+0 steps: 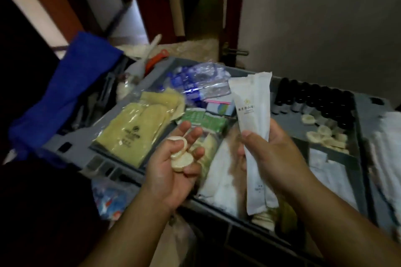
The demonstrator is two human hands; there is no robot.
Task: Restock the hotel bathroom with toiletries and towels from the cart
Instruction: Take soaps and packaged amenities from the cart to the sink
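Right hand (269, 154) grips a long white packet (253, 115) upright, thumb across its front. The packet carries a gold logo and a line of Chinese characters, with small text lower down, all too blurred to read. Left hand (171, 171) is palm up, cupping round soaps (181, 156) with the thumb pressing on them. Both hands are just above the grey cart tray (82, 136). In the tray: yellow-green packets (134, 132) with a dark round logo, unreadable; green sachets (204, 119); dark bottles (314, 99); loose soaps (325, 136) right of the right hand.
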